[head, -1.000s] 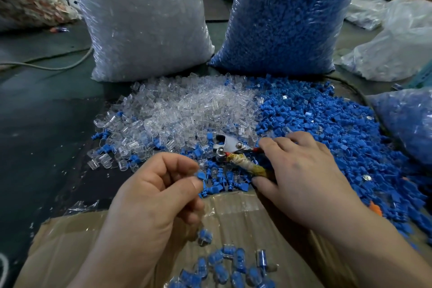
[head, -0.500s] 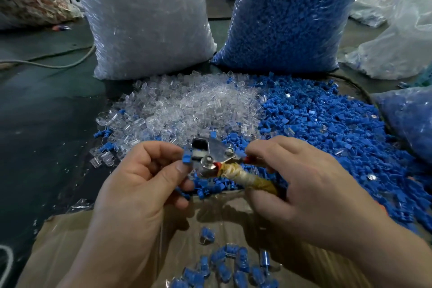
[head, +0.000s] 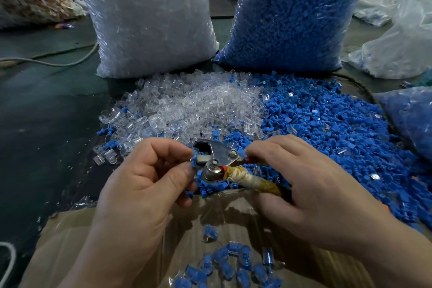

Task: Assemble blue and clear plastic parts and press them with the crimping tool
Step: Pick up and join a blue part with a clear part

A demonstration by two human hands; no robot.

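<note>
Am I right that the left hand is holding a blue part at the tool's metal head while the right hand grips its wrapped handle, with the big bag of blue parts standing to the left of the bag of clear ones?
Not quite: in the head view the bag of blue parts stands to the right of the bag of clear parts. The rest holds: left hand holds a blue part at the crimping tool, right hand grips its handle.

Beyond your left hand (head: pixel 140 184) lie clear parts (head: pixel 187 105); beyond your right hand (head: pixel 311 189), bright blue parts (head: pixel 339 128). Between them, the silver crimping tool (head: pixel 217 156) has a yellowed wrapped handle.

Dark floor (head: pixel 46 124), clear parts pile (head: pixel 187 105), blue parts pile (head: pixel 339 128), two sacks, cardboard (head: pixel 70 236)
</note>
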